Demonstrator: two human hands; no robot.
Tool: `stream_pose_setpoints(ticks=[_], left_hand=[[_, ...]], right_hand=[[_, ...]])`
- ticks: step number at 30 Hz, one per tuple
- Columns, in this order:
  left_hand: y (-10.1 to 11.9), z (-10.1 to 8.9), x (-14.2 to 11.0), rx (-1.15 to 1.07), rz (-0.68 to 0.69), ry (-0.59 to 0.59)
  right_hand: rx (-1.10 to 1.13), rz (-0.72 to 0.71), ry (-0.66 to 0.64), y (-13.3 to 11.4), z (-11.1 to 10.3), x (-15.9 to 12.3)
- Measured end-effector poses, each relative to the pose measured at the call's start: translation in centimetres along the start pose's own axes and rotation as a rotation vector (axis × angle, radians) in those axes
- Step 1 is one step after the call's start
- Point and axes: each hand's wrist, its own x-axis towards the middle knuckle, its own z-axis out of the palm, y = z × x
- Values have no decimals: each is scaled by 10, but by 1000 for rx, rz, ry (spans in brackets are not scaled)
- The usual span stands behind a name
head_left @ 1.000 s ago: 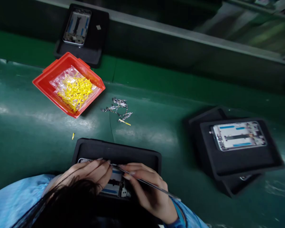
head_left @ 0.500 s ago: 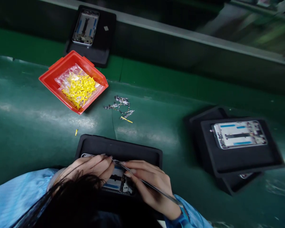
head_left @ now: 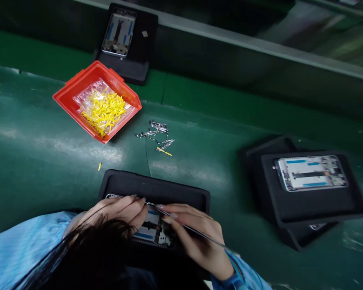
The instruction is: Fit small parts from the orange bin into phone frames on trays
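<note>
My right hand is closed around thin metal tweezers, whose tip points left over a phone frame. That frame lies in a black foam tray close to me. My left hand rests on the frame's left end with its fingers curled and pressed on it, fingertips meeting the tweezer tip. Dark hair and blue sleeves hide the frame's near part.
A red bin with yellow strips in a clear bag sits at the back left. Small metal parts lie loose on the green mat. Stacked black trays with another phone frame stand to the right; one more tray with a frame rides the far belt.
The view has drifted, so everything sits a little further right and up. Both hands keep the same hold over the frame, with the tweezer tip still at the left fingertips.
</note>
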Motion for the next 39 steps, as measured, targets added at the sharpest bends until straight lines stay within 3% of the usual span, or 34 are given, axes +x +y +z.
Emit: stream_pose_setpoints(ticks=[3, 8, 14, 21, 27, 39], left_hand=[[-1, -3, 2, -3, 5, -37], [-2, -4, 2, 16, 34, -29], [-1, -1, 2, 49, 50, 14], [3, 1, 2, -20, -33, 33], [-1, 2, 2, 66, 34, 17], [1, -7, 15, 192, 90, 227]], right_hand=[[36, 13, 25, 1, 1, 0], [6, -32, -66, 1, -2, 1], [-59, -61, -87, 0, -1, 1], [-98, -89, -81, 3, 2, -2], [-88, -97, -73, 3, 4, -1], [-133, -104, -111, 0, 3, 2]])
